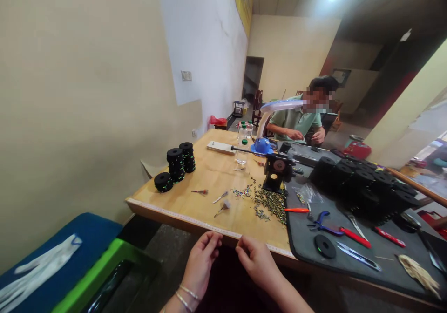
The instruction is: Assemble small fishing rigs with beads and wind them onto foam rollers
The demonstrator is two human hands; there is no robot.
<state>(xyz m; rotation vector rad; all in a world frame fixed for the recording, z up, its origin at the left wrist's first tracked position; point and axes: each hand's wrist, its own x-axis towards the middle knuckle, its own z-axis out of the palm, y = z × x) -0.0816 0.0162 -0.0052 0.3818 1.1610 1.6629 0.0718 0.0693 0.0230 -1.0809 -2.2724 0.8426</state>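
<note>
The left hand (205, 253) and right hand (257, 257) curl their fingers nearly closed at six o'clock, any hold impossible to tell, while at their one o'clock lie metal-looking bits (271, 201), likely light, hard, slippery, best pinched mid-length.

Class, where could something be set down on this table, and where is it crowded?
Bare wood lies between the black spools and white bar, and between the bead pile and front edge. The grey mat is crowded with pliers and more spools.
</note>
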